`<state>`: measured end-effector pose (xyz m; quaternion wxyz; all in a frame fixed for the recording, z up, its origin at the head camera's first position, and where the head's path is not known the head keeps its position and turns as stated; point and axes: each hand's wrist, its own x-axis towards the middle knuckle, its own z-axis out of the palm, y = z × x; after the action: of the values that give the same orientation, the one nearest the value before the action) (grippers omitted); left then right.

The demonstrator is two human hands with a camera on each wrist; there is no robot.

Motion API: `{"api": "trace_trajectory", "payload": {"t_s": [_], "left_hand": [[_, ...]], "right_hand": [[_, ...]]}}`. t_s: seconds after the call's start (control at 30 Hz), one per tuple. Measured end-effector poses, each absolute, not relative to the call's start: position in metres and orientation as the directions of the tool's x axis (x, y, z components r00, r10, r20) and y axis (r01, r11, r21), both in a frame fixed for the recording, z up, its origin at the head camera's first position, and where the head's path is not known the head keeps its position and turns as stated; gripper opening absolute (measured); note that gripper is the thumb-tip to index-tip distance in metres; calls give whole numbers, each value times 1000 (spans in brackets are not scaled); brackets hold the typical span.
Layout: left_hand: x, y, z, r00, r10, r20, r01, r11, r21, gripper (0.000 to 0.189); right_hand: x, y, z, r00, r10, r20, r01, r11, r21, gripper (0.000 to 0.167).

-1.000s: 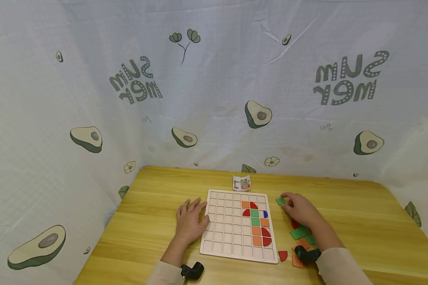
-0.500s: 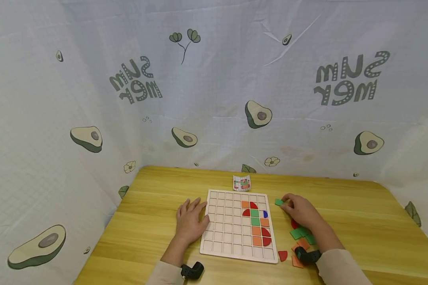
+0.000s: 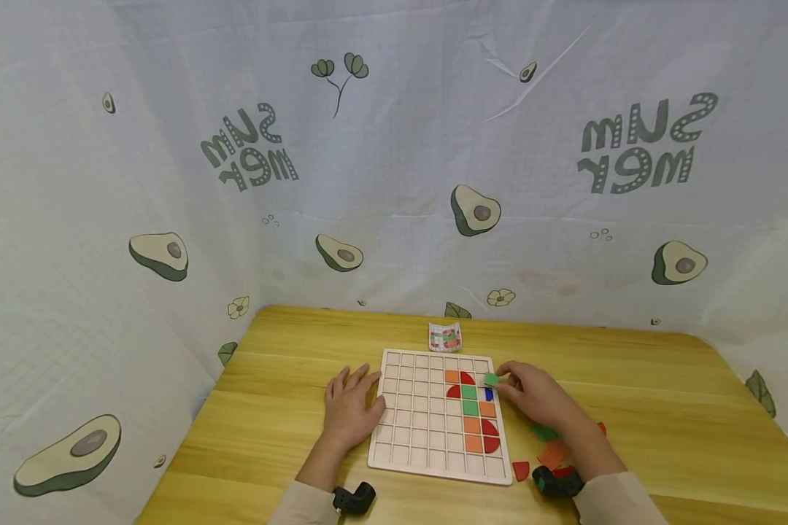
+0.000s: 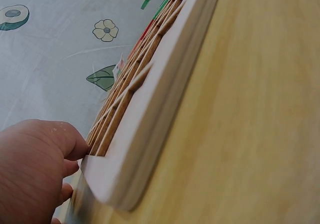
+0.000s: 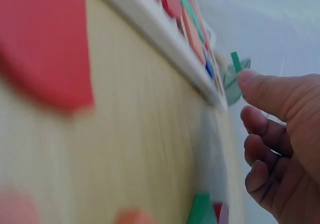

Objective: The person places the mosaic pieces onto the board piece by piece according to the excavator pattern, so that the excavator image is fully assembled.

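A pale wooden grid board (image 3: 419, 437) lies on the table, with orange, green, red and blue pieces set in cells on its right side. My right hand (image 3: 535, 394) pinches a green square tile (image 3: 492, 380) between thumb and fingertips, over the board's upper right edge. In the right wrist view the tile (image 5: 236, 61) shows edge-on beyond the thumb. My left hand (image 3: 351, 408) rests with spread fingers at the board's left edge, thumb on the rim. In the left wrist view that hand (image 4: 37, 169) touches the board's corner.
Under and beside my right forearm lie loose green pieces (image 3: 543, 432) and orange pieces (image 3: 551, 456). A red quarter-circle piece (image 3: 521, 471) sits near the board's lower right corner. Behind the board stands a small printed pattern card (image 3: 445, 337). A patterned white curtain (image 3: 394, 182) hangs behind the table.
My right hand has carried the green tile left, from the table beside the board to over its upper right edge. My left hand has not moved.
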<state>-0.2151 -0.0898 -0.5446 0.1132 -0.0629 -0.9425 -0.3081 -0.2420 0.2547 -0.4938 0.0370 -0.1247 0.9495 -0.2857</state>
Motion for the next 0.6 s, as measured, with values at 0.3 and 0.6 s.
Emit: {"api": "trace_trajectory", "payload": {"t_s": [0.3,0.6], "left_hand": [[-214,-90,-544,-967,54,249,190,805,562,47],[-214,-91,-543,-967,54,248,190,802,566,47]], "right_hand": [[-232,227,-495,-929,-366,-59,-275,788,-550,18],[-225,210,-493,-907,-416,-65,-317,777,-544,16]]}}
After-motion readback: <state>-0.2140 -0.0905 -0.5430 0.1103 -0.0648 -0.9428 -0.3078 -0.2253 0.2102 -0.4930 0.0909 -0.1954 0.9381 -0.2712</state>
